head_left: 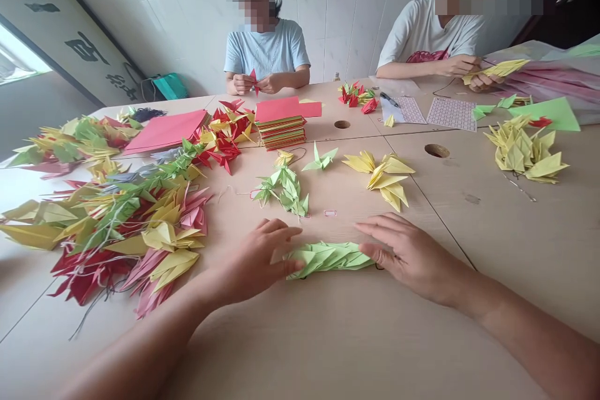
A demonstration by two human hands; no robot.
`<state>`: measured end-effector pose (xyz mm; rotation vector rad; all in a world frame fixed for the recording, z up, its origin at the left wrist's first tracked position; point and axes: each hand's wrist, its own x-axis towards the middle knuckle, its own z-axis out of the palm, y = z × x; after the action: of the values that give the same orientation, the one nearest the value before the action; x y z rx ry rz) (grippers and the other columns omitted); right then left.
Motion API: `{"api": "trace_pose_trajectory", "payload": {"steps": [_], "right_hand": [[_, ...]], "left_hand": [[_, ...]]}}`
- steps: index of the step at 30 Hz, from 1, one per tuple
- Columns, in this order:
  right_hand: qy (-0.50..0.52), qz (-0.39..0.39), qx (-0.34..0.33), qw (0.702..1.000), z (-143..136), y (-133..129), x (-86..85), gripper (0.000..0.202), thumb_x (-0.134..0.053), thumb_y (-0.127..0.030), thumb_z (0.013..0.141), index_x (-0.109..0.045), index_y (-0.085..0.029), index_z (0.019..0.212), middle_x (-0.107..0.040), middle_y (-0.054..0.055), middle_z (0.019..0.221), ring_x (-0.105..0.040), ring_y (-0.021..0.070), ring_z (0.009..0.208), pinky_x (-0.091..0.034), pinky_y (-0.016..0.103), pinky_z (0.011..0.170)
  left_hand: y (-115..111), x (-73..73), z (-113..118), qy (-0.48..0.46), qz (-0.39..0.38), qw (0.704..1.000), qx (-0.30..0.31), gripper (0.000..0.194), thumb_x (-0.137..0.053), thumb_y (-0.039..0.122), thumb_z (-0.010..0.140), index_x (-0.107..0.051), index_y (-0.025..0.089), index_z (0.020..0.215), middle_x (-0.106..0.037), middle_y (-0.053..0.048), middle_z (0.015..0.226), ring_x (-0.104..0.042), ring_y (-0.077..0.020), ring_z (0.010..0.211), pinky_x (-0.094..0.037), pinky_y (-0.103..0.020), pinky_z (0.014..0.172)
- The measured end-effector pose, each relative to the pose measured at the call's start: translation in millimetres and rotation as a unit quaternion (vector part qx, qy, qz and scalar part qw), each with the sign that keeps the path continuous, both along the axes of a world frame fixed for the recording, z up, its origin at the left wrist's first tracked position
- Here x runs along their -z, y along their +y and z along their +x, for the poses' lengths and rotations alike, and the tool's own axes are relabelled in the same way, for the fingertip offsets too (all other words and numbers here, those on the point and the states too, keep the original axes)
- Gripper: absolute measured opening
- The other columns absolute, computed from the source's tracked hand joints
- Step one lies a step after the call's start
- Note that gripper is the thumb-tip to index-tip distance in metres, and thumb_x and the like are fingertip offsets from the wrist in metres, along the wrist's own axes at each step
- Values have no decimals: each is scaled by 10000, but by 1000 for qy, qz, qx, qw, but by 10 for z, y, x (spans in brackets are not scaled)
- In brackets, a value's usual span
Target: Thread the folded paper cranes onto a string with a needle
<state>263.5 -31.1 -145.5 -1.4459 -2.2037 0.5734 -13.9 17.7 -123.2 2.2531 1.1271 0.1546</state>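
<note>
**Green paper strand bracketed, not clamped**

Strand [330, 257] lies sideways on the desk [356, 337], between left hand [250, 256] and right hand [415, 256]. Both grips spread, fingers apart from thumbs; can't tell from here if thumbs touch paper. Hands sit at the ends, probably to spare the folds. Loose green pieces [291, 195] just beyond, likely parked for reach.

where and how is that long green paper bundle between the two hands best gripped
Probably lightly by both ends, coming from left and right. The green paper bundle lies lengthwise from side to side on the table, with the left hand at one end and the right hand at the other. Being layered folded paper, it may crush easily, so squeezing the middle seems riskier.
</note>
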Motion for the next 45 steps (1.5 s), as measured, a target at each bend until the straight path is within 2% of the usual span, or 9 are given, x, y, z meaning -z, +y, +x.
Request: {"api": "trace_pose_trajectory", "payload": {"steps": [4, 10, 14, 16, 19, 29, 37, 41, 45], "right_hand": [[-24, -53, -12, 998, -97, -8, 28, 305, -529, -447, 914, -665, -215, 1058, -634, 75, 1048, -594, 240, 1009, -517, 418, 854], [-5, -68, -12, 998, -195, -42, -42, 71, -608, -238, 863, -568, -223, 920, -637, 32, 983, -606, 206, 958, -523, 357, 811], [-13, -37, -37, 999, -209, -81, 11, 462, -609, -202, 857, -437, -223, 1285, -630, 59, 1133, -607, 197, 1045, -525, 339, 863], [-37, 12, -68, 997, -235, -101, 59, 603, -609, -358, 880, -343, -199, 1397, -601, 108, 1226, -580, 235, 1115, -518, 386, 894], [-60, 66, -95, 991, -303, -118, 104, 618, -540, -548, 878, -424, -169, 1351, -606, 141, 1228, -569, 289, 1108, -499, 467, 901], [-116, 166, -108, 973, -462, -88, 150, 296, -413, -392, 980, -607, -176, 921, -617, 65, 816, -559, 203, 737, -449, 321, 608], [-92, 190, -107, 972, -472, -79, 199, 360, -374, -419, 989, -619, -191, 855, -635, 28, 768, -567, 154, 663, -417, 266, 523], [-43, 167, 48, 984, -113, 95, -20, 422, -290, -458, 1006, -607, -185, 945, -624, 5, 736, -574, 107, 605, -462, 222, 533], [-40, 134, 319, 937, 682, 556, -275, 283, -462, -373, 978, -584, -145, 1094, -645, 37, 921, -625, 129, 722, -531, 291, 641]], "left_hand": [[-39, 58, 100, 16, 12, 1000, 10, 287, -664, 353, 817, -635, 217, 1068, -612, -55, 1005, -531, -247, 1003, -463, -383, 853], [-182, 97, 223, -29, 8, 999, -27, 154, -647, 176, 762, -538, 203, 867, -583, 0, 854, -546, -170, 787, -446, -280, 681], [-236, 153, 253, -47, 34, 998, -21, 155, -547, 75, 768, -502, 205, 840, -574, 9, 801, -546, -152, 738, -435, -261, 665], [-247, 176, 260, -57, 52, 997, -16, 206, -505, 30, 754, -491, 206, 859, -583, 4, 817, -555, -154, 761, -442, -265, 688], [-261, 197, 261, -69, 71, 995, -1, 286, -478, -8, 726, -488, 211, 909, -608, -7, 879, -576, -157, 809, -460, -268, 720], [-334, 303, 289, -128, 100, 987, 18, 48, -531, 188, 887, -498, 219, 902, -623, 2, 798, -605, -139, 726, -486, -248, 656], [-323, 344, 270, -169, -12, 985, -18, 226, -656, 296, 812, -525, 247, 990, -634, 12, 869, -597, -160, 772, -480, -272, 706], [-288, 293, 224, -270, -34, 955, -120, 374, -592, 484, 837, -515, 285, 1144, -615, -22, 983, -584, -195, 891, -476, -314, 802], [-223, 276, 239, -286, -114, 931, -197, 379, -478, 563, 878, -514, 271, 1117, -608, -36, 1018, -575, -202, 925, -473, -297, 736]]}}
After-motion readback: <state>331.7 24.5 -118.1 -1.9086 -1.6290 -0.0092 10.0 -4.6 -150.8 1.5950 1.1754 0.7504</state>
